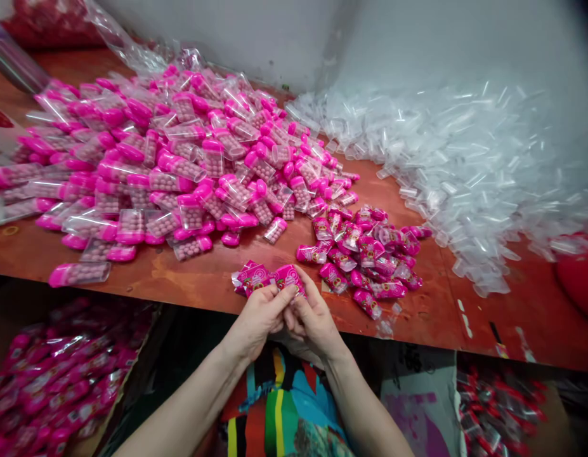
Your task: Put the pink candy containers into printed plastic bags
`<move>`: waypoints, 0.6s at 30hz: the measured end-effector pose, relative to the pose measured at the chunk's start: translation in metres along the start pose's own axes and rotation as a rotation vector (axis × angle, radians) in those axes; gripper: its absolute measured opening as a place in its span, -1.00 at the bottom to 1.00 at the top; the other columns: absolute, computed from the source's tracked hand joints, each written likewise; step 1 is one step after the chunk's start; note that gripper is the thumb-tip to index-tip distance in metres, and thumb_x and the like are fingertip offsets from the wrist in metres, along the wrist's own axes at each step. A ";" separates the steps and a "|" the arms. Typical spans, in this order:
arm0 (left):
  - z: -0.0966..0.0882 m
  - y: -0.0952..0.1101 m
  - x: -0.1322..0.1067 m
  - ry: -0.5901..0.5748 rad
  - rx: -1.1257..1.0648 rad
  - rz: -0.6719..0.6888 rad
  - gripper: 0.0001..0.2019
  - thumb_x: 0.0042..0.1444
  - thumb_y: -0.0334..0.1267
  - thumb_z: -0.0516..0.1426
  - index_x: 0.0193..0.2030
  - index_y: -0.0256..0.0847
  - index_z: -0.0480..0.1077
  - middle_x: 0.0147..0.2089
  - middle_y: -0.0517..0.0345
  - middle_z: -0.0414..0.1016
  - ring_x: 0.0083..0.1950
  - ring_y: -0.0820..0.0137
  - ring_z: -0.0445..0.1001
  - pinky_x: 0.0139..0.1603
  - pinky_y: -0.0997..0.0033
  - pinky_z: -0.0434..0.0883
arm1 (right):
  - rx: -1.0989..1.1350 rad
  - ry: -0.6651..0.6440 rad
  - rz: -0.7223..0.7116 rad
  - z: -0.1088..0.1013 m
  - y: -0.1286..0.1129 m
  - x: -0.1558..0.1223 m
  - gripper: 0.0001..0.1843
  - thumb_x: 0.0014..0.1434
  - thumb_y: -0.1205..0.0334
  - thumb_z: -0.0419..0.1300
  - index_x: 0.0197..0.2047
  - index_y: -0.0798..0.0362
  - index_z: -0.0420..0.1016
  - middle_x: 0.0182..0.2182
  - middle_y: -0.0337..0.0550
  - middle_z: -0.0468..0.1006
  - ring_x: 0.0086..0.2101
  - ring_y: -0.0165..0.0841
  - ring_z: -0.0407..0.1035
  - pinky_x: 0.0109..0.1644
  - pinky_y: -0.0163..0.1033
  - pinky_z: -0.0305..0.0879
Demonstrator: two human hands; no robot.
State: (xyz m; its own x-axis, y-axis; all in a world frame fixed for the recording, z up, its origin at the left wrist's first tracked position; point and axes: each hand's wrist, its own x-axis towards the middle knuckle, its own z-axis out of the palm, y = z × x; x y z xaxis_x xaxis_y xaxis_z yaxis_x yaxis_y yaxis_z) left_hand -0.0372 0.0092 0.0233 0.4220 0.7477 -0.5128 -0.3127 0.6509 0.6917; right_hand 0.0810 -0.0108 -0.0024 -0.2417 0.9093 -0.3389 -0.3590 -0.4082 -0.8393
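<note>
My left hand point(260, 314) and my right hand point(313, 317) meet at the table's front edge, fingers pinched together on a pink labelled candy packet point(287, 277). Just left of it lie a couple of similar labelled packets point(248, 277). A small heap of labelled pink packets point(365, 254) sits to the right of my hands. A big pile of pink-capped clear tubes filled with pink candy balls point(146, 158) covers the left of the table.
A mound of clear plastic sleeves point(465, 158) spreads over the back right of the red-brown table point(189, 273). A box of pink packets point(51, 381) stands below left; red packets point(498, 406) lie below right. A grey wall point(322, 32) is behind.
</note>
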 end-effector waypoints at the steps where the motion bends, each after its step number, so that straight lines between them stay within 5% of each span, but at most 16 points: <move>1: 0.000 0.000 -0.001 0.012 0.046 0.013 -0.55 0.14 0.06 0.13 -0.58 -0.28 0.35 -0.73 0.18 0.32 -0.72 0.58 0.15 -0.66 0.55 0.01 | -0.066 0.034 -0.016 -0.003 -0.007 -0.001 -0.27 0.25 -0.06 0.12 0.38 -0.05 -0.06 -0.67 -0.45 0.26 -0.73 -0.53 -0.03 -0.67 -0.41 -0.07; 4: -0.008 0.005 -0.009 0.134 0.283 0.146 -0.66 0.20 0.00 0.08 -0.33 -0.23 0.50 -0.75 0.30 0.26 -0.71 0.51 0.17 -0.62 0.52 0.16 | -0.396 0.267 -0.193 -0.021 -0.042 -0.011 -0.33 0.24 -0.04 0.13 0.34 -0.02 0.07 -0.57 -0.31 0.36 -0.58 -0.40 0.24 -0.51 -0.31 0.19; 6: -0.022 0.010 -0.015 0.307 0.505 0.377 -0.80 0.17 -0.14 0.14 -0.23 -0.16 0.55 -0.46 0.12 0.56 -0.41 0.36 0.50 -0.33 0.42 0.40 | -0.682 0.545 -0.320 -0.037 -0.069 -0.017 -0.26 0.27 -0.07 0.05 0.40 0.03 -0.06 -0.57 -0.26 0.40 -0.56 -0.30 0.30 -0.45 -0.22 0.24; 9: -0.045 0.010 -0.019 0.464 0.899 0.650 -0.80 0.16 -0.25 0.15 -0.13 -0.06 0.57 -0.03 0.06 0.60 -0.01 0.19 0.53 0.03 0.28 0.39 | -1.207 0.917 -0.321 -0.045 -0.090 -0.009 -0.12 0.22 -0.10 0.10 0.42 0.19 -0.14 -0.59 -0.19 0.46 -0.57 -0.21 0.34 -0.46 -0.19 0.16; 11: -0.056 0.004 -0.017 0.519 1.142 0.689 -0.70 0.16 -0.26 0.14 0.03 -0.04 0.52 0.12 0.05 0.52 -0.03 0.16 0.55 -0.09 0.30 0.44 | -1.328 0.855 -0.341 -0.033 -0.086 0.014 -0.30 0.31 -0.04 -0.04 0.38 0.16 0.01 -0.57 -0.13 0.50 -0.56 -0.20 0.38 -0.45 -0.19 0.17; 14: -0.061 -0.007 -0.010 0.569 1.323 0.657 -0.66 0.20 -0.27 0.11 0.10 -0.05 0.48 0.17 0.02 0.48 -0.24 0.21 0.60 -0.29 0.33 0.44 | -1.375 0.575 -0.312 0.000 -0.064 0.068 -0.47 0.35 -0.02 -0.12 0.21 0.12 0.32 -0.41 0.05 0.59 -0.43 -0.15 0.47 -0.31 -0.14 0.27; 18: -0.060 -0.010 -0.005 0.537 1.308 0.671 -0.71 0.21 -0.30 0.10 0.02 -0.04 0.53 0.15 0.04 0.48 -0.16 0.19 0.60 -0.18 0.32 0.45 | -1.448 0.558 -0.212 0.034 -0.042 0.128 -0.31 0.28 -0.07 0.01 0.35 0.15 0.05 -0.12 0.21 0.54 -0.22 -0.05 0.50 -0.19 -0.07 0.33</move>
State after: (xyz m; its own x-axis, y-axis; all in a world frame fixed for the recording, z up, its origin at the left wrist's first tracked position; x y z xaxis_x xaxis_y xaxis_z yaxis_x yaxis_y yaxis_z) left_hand -0.0872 0.0069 -0.0116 0.0834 0.9865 0.1411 0.7365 -0.1564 0.6581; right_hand 0.0345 0.1200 0.0037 0.1685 0.9857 0.0010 0.8764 -0.1494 -0.4578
